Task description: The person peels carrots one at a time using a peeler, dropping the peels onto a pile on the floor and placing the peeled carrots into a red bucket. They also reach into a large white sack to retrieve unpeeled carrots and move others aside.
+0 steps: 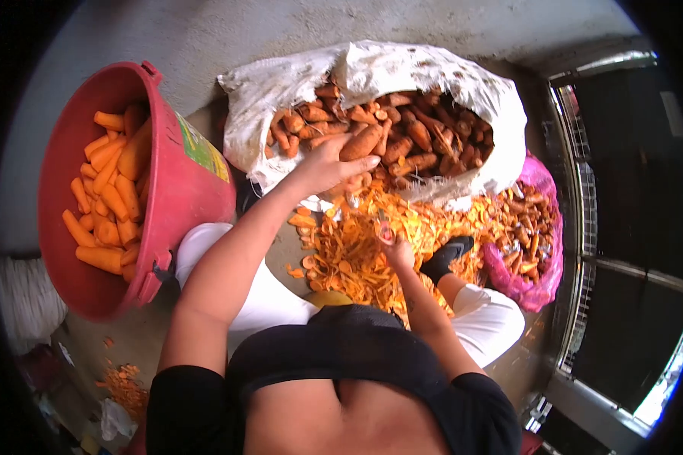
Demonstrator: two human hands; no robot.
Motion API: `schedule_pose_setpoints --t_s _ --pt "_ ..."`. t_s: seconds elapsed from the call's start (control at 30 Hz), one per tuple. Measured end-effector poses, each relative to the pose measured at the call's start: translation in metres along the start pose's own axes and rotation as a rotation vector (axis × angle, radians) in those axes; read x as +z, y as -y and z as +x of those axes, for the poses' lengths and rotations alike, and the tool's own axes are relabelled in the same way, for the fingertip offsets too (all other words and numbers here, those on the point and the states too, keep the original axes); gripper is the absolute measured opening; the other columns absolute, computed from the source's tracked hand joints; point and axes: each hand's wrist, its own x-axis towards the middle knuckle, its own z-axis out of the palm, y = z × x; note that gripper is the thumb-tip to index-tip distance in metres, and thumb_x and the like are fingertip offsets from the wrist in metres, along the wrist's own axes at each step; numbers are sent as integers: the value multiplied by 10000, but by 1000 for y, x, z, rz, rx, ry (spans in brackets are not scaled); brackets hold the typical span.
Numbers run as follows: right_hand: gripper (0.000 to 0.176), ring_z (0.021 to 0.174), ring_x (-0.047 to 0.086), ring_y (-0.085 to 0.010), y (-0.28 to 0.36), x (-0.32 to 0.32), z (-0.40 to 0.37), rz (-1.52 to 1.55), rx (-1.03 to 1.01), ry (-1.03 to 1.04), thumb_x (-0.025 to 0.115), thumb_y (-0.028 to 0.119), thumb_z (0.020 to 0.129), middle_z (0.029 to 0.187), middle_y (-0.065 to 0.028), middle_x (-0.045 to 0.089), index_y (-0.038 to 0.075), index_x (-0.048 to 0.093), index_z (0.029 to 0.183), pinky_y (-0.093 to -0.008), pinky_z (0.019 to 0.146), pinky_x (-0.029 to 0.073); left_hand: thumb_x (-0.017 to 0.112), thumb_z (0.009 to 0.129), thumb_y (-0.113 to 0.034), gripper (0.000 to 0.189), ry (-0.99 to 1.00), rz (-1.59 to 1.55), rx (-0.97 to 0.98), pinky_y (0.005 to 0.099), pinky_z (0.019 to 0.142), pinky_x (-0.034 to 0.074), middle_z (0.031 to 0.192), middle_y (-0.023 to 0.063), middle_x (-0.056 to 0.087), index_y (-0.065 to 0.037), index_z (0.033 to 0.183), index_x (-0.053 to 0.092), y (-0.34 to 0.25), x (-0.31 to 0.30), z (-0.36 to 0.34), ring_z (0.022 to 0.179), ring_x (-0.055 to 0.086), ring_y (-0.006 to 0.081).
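My left hand [328, 168] is at the mouth of a white woven sack [432, 64], its fingers and thumb around an unpeeled carrot [362, 142]. More dirt-covered carrots [417, 135] fill the sack behind it. My right hand [398, 253] is lower, between my knees, closed on a small tool with a reddish part, which looks like a peeler [385, 230]. Below both hands spreads a heap of orange carrot peelings [349, 254]. Peeled carrots [110, 197] lie in a large red bucket [193, 189] to my left.
A pink mesh bag [542, 284] with carrot pieces [527, 227] stands at the right, near a dark metal-framed panel [622, 174]. A grey wall [281, 30] rises behind the sack. More peelings [123, 388] lie on the floor at lower left, near a white bundle [30, 299].
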Motion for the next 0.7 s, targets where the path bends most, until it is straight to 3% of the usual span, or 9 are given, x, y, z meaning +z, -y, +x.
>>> schedule_pose_setpoints --t_s 0.07,0.1,0.2,0.23,0.37,0.47,0.57,0.6,0.7 --pt "568 828 643 -348 -14 -8 -10 166 -106 -43 692 550 707 824 -182 663 59 611 981 -426 700 493 672 790 -371 398 -273 881 313 405 669 518 753 135 644 -51 1001 564 13 6 -8 714 655 283" --pt "441 741 658 -272 -5 -24 -23 159 -118 -39 736 406 745 805 -127 672 36 616 953 -359 646 493 683 743 -352 376 -183 976 221 465 713 503 801 157 656 -74 974 579 3 6 -14 807 643 340" --pt "291 666 633 -155 3 -44 -47 715 -177 119 750 247 777 767 -55 662 19 629 911 -284 606 473 685 726 -319 340 -13 1066 183 456 708 506 828 162 661 -65 926 580 11 9 -18 813 646 329" --pt "227 644 588 -63 10 -51 -59 889 -214 123 741 229 791 743 -28 657 36 636 848 -240 587 454 688 709 -286 323 3 1056 161 459 719 505 848 169 661 -55 912 587 9 12 -21 829 644 333" --pt "166 568 509 -60 43 -95 -99 1137 -168 238 669 177 856 720 -26 654 14 647 876 -220 522 388 678 748 -369 376 4 1083 272 451 707 499 790 169 653 -77 977 615 16 12 -28 798 641 343" --pt "189 609 565 -73 55 -118 -115 1010 -236 184 644 193 867 718 -17 641 3 646 872 -194 529 393 677 750 -392 397 -35 1047 335 451 715 499 801 178 655 -70 975 616 19 7 -29 795 641 346" --pt "203 683 601 -100 65 -117 -117 1261 -317 52 624 140 864 822 -37 639 -3 602 1006 -205 581 432 691 731 -345 385 -52 1032 358 448 763 500 883 169 663 -76 996 615 18 2 -29 869 637 334" --pt "297 741 619 -127 77 -126 -126 1312 -398 -18 576 61 849 890 -51 609 -10 526 1132 -232 633 464 700 721 -308 374 -67 1029 386 449 773 502 890 161 665 -82 1007 616 18 -1 -29 887 637 330" --pt "347 703 572 -118 104 -142 -144 1197 -515 -250 514 -3 816 866 -21 546 -6 480 1161 -248 640 471 707 717 -309 377 -77 971 428 452 750 506 857 162 659 -79 998 607 10 -5 -33 840 641 343"
